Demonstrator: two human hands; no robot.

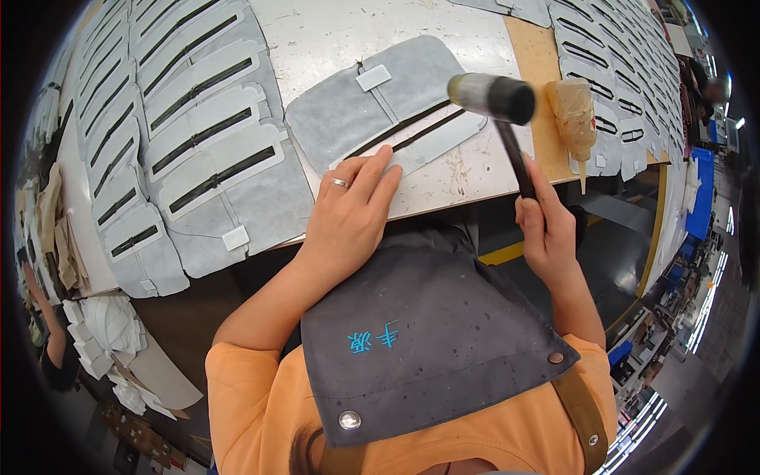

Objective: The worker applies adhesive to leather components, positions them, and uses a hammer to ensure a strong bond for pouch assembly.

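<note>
One grey panel (pixel 340 107), dark strips across it, lay flat on the white worktable (pixel 317 32), left hand (pixel 352 198) resting on its near edge, fingers extended, gripping nothing. By the panel's right end, the right hand (pixel 548 229) gripped a mallet (pixel 507 107), fingers curled round the handle. Farther right of the panel: yellowish bottle (pixel 574 119); to its left, rows of slotted grey pieces (pixel 182 127).

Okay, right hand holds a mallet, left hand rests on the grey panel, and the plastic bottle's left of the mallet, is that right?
Wrong side: the head view shows the plastic bottle right of the mallet. The rest stands.
</note>
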